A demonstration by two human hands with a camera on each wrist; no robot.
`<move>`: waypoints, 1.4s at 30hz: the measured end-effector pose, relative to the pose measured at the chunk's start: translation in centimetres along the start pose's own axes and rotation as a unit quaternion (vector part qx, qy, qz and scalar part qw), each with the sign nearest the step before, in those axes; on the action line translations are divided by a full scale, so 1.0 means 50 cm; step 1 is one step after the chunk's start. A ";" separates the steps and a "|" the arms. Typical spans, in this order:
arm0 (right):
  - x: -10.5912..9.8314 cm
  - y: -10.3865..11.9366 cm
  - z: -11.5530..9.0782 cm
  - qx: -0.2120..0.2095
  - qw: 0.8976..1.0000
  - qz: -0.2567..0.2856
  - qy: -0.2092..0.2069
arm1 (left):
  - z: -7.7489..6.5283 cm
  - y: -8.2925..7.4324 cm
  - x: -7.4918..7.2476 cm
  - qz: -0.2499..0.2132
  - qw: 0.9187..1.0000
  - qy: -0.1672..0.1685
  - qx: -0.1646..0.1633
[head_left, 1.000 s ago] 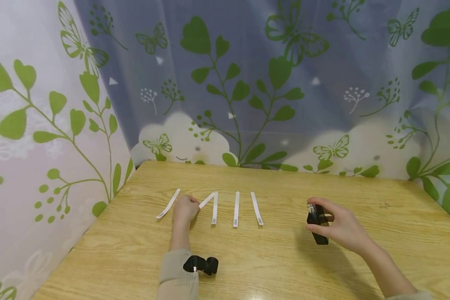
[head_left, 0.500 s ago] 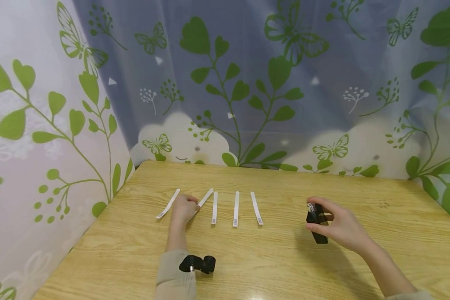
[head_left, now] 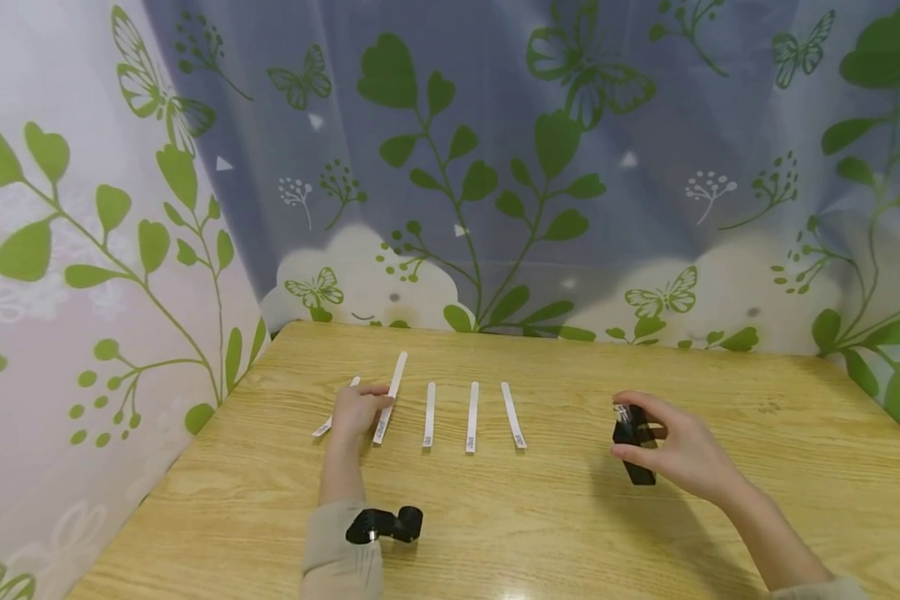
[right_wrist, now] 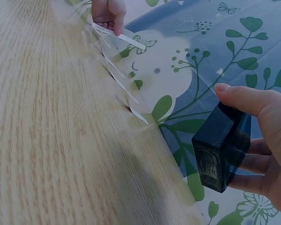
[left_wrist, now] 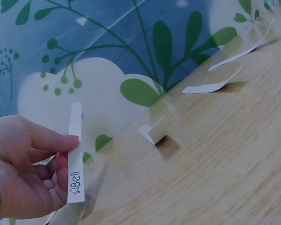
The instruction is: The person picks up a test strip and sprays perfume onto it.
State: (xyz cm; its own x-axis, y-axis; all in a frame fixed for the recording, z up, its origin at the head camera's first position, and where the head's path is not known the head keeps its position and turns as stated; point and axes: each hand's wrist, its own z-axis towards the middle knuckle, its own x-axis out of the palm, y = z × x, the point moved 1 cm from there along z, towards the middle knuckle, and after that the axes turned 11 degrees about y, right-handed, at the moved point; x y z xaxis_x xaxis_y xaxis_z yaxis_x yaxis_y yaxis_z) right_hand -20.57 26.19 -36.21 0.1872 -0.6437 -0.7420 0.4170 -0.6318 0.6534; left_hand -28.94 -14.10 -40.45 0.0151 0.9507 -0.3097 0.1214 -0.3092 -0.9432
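My left hand (head_left: 354, 415) pinches a white paper test strip (left_wrist: 76, 157) between thumb and fingers. The strip stands nearly upright in the left wrist view, "Bell" printed at its lower end. One more paper strip (head_left: 322, 430) lies on the table, partly hidden behind this hand. To its right lie three others: a near strip (head_left: 429, 415), a middle strip (head_left: 472, 417) and a far strip (head_left: 513, 415). At the right, my right hand (head_left: 693, 458) grips a dark rectangular perfume bottle (right_wrist: 218, 145) with a silvery sprayer top, held above the table.
The wooden table (head_left: 540, 517) runs back to a blue and white curtain (head_left: 465, 167) printed with green leaves and butterflies. A similar light curtain (head_left: 82, 333) borders the left side. A small black camera (head_left: 386, 525) sits on my left sleeve.
My left hand has moved left and lifted its strip, turning it from a slant beside the near strip to almost upright. The right hand with the bottle has stayed put.
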 end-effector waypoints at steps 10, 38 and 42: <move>-0.004 0.009 -0.002 -0.001 1.000 -0.001 -0.003 | -0.008 -0.033 -0.006 -0.104 0.994 -0.003 0.023; -0.021 0.029 0.008 -0.019 1.000 -0.014 -0.011 | -0.039 -0.144 0.086 -0.062 0.986 0.130 0.084; -0.020 0.032 0.012 -0.023 0.999 -0.023 -0.019 | -0.044 -0.148 0.104 -0.048 0.983 0.154 0.085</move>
State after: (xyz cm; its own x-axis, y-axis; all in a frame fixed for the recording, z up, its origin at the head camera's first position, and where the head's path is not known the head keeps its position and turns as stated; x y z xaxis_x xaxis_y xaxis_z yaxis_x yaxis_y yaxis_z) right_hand -20.61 25.57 -34.36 0.1341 -0.6305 -0.7645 0.4657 -0.6409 0.6102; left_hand -27.55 -6.83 -34.82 0.3141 0.9297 -0.1926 -0.0313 -0.1926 -0.9808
